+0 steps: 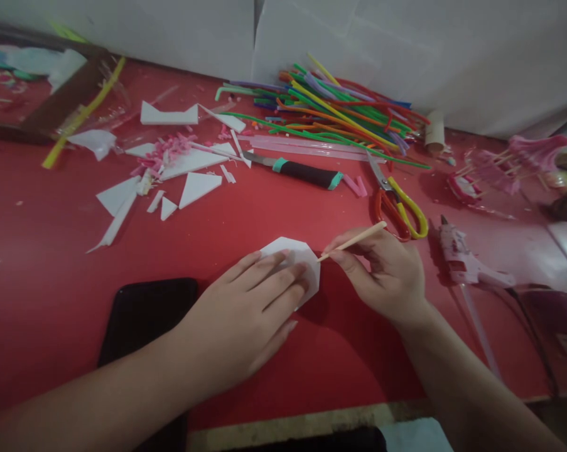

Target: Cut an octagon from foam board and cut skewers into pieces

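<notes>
While L hand [250, 307] lies flat on white piece [296, 257] – R hand [387, 273] pinches stick [353, 240], tip at piece edge

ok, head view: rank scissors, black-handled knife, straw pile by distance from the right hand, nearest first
1. scissors, just beyond the right hand, handles almost at its knuckles.
2. black-handled knife, farther back and to the left.
3. straw pile, farthest, against the white wall.

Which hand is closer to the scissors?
Right. The right hand, holding a thin stick, lies just below the scissors; the left hand presses a white piece farther left.
</notes>
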A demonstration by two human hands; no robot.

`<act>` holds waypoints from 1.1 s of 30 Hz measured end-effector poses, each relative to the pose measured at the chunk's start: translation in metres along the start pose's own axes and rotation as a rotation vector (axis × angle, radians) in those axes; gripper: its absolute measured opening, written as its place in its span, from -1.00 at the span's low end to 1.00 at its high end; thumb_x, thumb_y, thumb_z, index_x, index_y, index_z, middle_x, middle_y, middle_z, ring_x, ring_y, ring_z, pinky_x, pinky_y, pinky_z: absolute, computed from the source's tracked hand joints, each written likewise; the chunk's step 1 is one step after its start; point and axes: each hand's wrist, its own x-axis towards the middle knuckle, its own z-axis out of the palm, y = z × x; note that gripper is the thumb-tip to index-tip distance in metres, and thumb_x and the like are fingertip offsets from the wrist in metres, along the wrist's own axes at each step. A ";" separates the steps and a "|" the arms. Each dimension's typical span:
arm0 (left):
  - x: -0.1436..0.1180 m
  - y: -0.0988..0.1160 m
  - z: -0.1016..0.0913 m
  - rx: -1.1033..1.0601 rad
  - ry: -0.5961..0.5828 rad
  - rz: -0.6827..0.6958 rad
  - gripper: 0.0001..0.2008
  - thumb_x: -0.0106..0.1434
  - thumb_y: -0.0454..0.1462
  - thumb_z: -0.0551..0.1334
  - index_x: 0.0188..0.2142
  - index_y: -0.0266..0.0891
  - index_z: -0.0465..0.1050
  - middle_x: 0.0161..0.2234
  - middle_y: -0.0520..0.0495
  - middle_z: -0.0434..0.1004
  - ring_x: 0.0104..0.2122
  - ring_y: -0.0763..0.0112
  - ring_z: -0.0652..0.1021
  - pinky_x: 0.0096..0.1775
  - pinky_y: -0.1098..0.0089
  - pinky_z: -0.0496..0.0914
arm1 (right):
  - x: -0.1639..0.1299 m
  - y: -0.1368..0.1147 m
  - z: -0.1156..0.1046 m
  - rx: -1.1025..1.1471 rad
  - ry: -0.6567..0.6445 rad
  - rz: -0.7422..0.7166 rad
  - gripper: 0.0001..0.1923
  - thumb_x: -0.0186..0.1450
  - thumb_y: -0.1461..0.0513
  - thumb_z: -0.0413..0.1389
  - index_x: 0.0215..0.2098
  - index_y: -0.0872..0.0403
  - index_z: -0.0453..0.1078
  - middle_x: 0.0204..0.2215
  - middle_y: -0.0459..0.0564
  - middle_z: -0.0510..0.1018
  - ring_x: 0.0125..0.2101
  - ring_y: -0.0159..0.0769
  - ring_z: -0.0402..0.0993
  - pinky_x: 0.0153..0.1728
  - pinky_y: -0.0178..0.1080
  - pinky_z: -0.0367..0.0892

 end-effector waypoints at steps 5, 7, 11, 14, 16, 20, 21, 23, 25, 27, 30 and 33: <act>0.000 0.000 0.001 -0.001 0.007 0.000 -0.62 0.47 -0.23 0.02 0.16 -0.32 0.41 0.16 -0.14 0.50 0.16 0.03 0.46 0.18 0.05 0.29 | 0.002 -0.002 0.000 0.013 -0.012 0.002 -0.88 0.30 0.36 0.20 -0.23 0.03 0.44 -0.30 -0.09 0.65 -0.27 -0.34 0.63 -0.23 -0.31 0.53; 0.001 0.001 0.001 -0.005 0.005 -0.001 -0.62 0.47 -0.23 0.02 0.16 -0.32 0.40 0.15 -0.13 0.50 0.16 0.04 0.46 0.18 0.05 0.29 | 0.003 -0.002 0.000 0.035 -0.024 0.015 -0.89 0.31 0.36 0.20 -0.24 0.03 0.44 -0.31 -0.09 0.64 -0.29 -0.35 0.63 -0.24 -0.32 0.53; 0.001 0.002 0.001 0.003 0.010 -0.003 -0.61 0.48 -0.23 0.01 0.17 -0.31 0.40 0.15 -0.12 0.50 0.17 0.04 0.46 0.19 0.05 0.29 | 0.004 -0.002 -0.001 0.081 -0.051 0.037 -0.89 0.32 0.36 0.18 -0.24 0.02 0.43 -0.32 -0.10 0.63 -0.29 -0.37 0.61 -0.28 -0.33 0.51; 0.000 0.002 0.000 0.013 0.014 0.003 -0.61 0.48 -0.22 -0.01 0.15 -0.32 0.41 0.17 -0.12 0.49 0.18 0.03 0.45 0.18 0.05 0.29 | 0.004 -0.003 -0.002 0.067 -0.053 0.023 -0.88 0.31 0.36 0.19 -0.25 0.01 0.42 -0.32 -0.11 0.62 -0.29 -0.37 0.60 -0.26 -0.32 0.50; 0.000 0.002 0.000 0.014 0.009 0.007 -0.61 0.49 -0.23 -0.02 0.15 -0.31 0.42 0.17 -0.12 0.49 0.18 0.04 0.45 0.18 0.05 0.30 | 0.004 -0.003 -0.002 0.049 -0.045 0.021 -0.88 0.31 0.36 0.20 -0.27 0.01 0.41 -0.33 -0.12 0.61 -0.30 -0.37 0.60 -0.26 -0.32 0.50; 0.000 0.001 -0.001 0.010 0.009 -0.002 -0.62 0.48 -0.23 -0.01 0.14 -0.31 0.42 0.15 -0.11 0.51 0.19 0.04 0.44 0.18 0.05 0.30 | 0.005 -0.005 -0.003 0.020 -0.034 0.027 -0.89 0.31 0.35 0.20 -0.30 0.00 0.40 -0.37 -0.13 0.61 -0.34 -0.36 0.60 -0.27 -0.32 0.50; 0.000 0.001 -0.001 0.007 0.008 -0.003 -0.62 0.48 -0.23 -0.01 0.14 -0.30 0.42 0.15 -0.11 0.51 0.19 0.04 0.44 0.18 0.04 0.30 | 0.005 -0.006 -0.004 0.016 -0.036 0.027 -0.89 0.31 0.35 0.20 -0.31 0.00 0.40 -0.37 -0.14 0.62 -0.34 -0.36 0.61 -0.27 -0.32 0.50; 0.000 0.001 -0.001 0.003 0.000 -0.003 -0.62 0.48 -0.23 0.00 0.15 -0.30 0.42 0.16 -0.11 0.50 0.19 0.04 0.44 0.18 0.04 0.31 | 0.006 -0.007 -0.005 0.005 -0.047 0.021 -0.88 0.31 0.35 0.20 -0.29 0.00 0.40 -0.36 -0.13 0.62 -0.32 -0.37 0.61 -0.26 -0.33 0.50; 0.000 0.001 -0.001 0.003 -0.008 -0.002 -0.62 0.47 -0.22 0.01 0.16 -0.31 0.41 0.17 -0.12 0.49 0.19 0.04 0.43 0.18 0.04 0.31 | 0.005 -0.009 -0.006 -0.006 -0.065 0.019 -0.88 0.31 0.36 0.19 -0.28 0.00 0.40 -0.34 -0.13 0.63 -0.30 -0.37 0.61 -0.24 -0.34 0.50; 0.000 0.001 -0.001 0.002 -0.013 -0.004 -0.62 0.46 -0.22 0.03 0.16 -0.31 0.41 0.17 -0.13 0.49 0.19 0.05 0.43 0.19 0.05 0.30 | 0.004 -0.010 -0.006 -0.017 -0.074 0.020 -0.87 0.31 0.36 0.19 -0.27 0.00 0.40 -0.33 -0.13 0.64 -0.29 -0.37 0.62 -0.25 -0.34 0.50; 0.001 0.002 0.000 -0.002 -0.018 -0.009 -0.62 0.46 -0.22 0.04 0.16 -0.31 0.40 0.17 -0.14 0.48 0.20 0.05 0.43 0.20 0.04 0.29 | 0.003 -0.011 -0.006 -0.042 -0.068 0.027 -0.88 0.31 0.36 0.19 -0.27 -0.01 0.41 -0.34 -0.13 0.64 -0.31 -0.36 0.62 -0.27 -0.33 0.51; 0.001 0.002 0.000 0.001 -0.023 -0.010 -0.62 0.45 -0.23 0.05 0.16 -0.31 0.41 0.18 -0.15 0.48 0.20 0.05 0.42 0.20 0.04 0.29 | 0.002 -0.012 -0.005 -0.060 -0.049 0.049 -0.89 0.31 0.33 0.20 -0.27 -0.01 0.42 -0.35 -0.13 0.65 -0.34 -0.33 0.62 -0.31 -0.30 0.51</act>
